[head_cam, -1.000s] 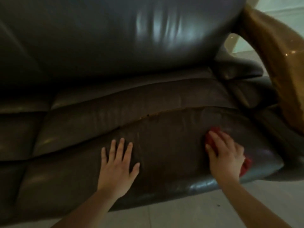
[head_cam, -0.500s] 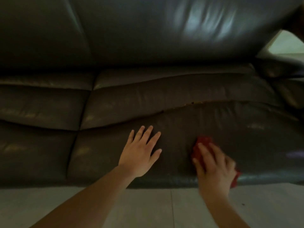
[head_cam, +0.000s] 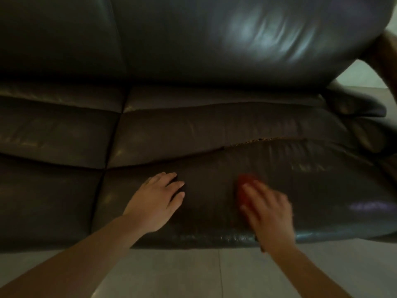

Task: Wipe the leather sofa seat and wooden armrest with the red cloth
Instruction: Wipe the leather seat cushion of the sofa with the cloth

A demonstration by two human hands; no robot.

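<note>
A dark brown leather sofa seat (head_cam: pixel 214 130) fills the view, with a worn seam across its right cushion. My right hand (head_cam: pixel 268 209) presses the red cloth (head_cam: pixel 243 186) flat onto the front of that cushion; the hand is blurred and covers most of the cloth, leaving only its far end showing. My left hand (head_cam: pixel 156 198) lies palm down on the same cushion, fingers spread, a short way left of the cloth. The wooden armrest (head_cam: pixel 386 57) shows only as a brown sliver at the right edge.
The glossy backrest (head_cam: pixel 193 39) rises behind the seat. A second seat cushion (head_cam: pixel 53 147) lies to the left, past a deep gap. Pale tiled floor (head_cam: pixel 214 274) runs along the sofa front under my forearms.
My right hand has slid the red cloth leftward along the front of the cushion, away from the armrest. My left hand has stayed flat on the seat while the view swung left.
</note>
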